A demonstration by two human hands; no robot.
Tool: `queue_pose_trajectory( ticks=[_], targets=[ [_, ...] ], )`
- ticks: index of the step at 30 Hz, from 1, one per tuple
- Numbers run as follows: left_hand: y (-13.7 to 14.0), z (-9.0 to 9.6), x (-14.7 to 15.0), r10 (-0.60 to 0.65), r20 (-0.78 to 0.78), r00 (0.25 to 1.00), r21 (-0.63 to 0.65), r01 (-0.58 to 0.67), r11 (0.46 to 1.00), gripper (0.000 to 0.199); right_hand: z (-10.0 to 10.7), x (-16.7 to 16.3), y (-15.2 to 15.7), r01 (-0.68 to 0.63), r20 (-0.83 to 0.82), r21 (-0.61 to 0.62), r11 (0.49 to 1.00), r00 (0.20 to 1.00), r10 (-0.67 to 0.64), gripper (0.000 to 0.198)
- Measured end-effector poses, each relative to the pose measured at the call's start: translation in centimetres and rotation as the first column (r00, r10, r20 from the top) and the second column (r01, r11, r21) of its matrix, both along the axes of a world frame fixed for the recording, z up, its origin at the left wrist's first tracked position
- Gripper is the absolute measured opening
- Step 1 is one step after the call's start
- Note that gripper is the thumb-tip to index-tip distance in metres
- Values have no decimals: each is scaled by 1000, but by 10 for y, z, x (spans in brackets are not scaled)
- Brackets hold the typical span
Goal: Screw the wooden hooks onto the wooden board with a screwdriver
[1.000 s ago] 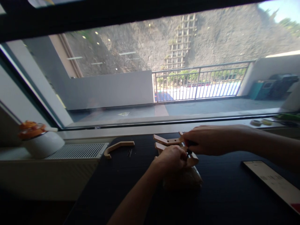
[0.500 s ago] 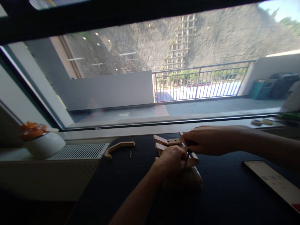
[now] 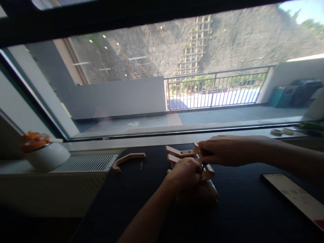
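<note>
On the dark table stands a wooden rack [image 3: 173, 158] with several angled, hook-like arms. The rear arm piece [image 3: 186, 153] shows two dark holes. My left hand [image 3: 186, 170] is closed over the front part of the rack, its fingertips by a dark shaft. My right hand [image 3: 222, 151] is wrapped round the dark handle of what looks like a screwdriver [image 3: 203, 166], whose shaft slants down to my left fingers. Its tip is hidden. Beneath the rack lies a clear plastic-wrapped bundle [image 3: 209, 194], its contents too dark to make out.
A loose bent wooden hook [image 3: 130, 156] and several small screws [image 3: 140, 165] lie left on the table [image 3: 121, 199]. A phone showing a timer [image 3: 295, 194] lies right. A white pot with an orange lid [image 3: 48, 155] and tape rolls [image 3: 277, 132] sit by the window.
Almost nothing differs. My right hand has shifted very slightly at the tool's handle; my left hand keeps its place on the wooden rack.
</note>
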State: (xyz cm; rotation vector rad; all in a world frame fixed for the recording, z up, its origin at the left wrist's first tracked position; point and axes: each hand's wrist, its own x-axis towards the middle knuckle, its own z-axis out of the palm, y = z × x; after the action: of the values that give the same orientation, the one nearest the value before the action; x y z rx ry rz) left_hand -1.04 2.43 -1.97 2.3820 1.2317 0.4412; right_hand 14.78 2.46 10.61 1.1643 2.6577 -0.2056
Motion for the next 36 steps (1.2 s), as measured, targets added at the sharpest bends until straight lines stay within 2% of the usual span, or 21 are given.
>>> queue_pose_trajectory(
  ticks=[8,16,21,28,36],
  targets=[
    [0,1,1,1,-19,1000,12,-1,1000,15,8,-2,-5,-57,1,34,998,998,57,15],
    [0,1,0,9,13,1000,8,-9,1000,13,4,-10,-4,-46,73,140,989,997,36,26],
    [0,1,0,-2,29,1000,21,1,1000,15,5,-8,-3,-112,32,98,989,994,109,20],
    [2,-2,-1,-3,23,1000,9,3,1000,16,5,-16,-8,-71,110,165,984,992,53,26],
    [1,-2,-1,-3,66,998,6,3,1000,13,3,-10,-3,-88,101,119,989,992,77,16]
  ],
)
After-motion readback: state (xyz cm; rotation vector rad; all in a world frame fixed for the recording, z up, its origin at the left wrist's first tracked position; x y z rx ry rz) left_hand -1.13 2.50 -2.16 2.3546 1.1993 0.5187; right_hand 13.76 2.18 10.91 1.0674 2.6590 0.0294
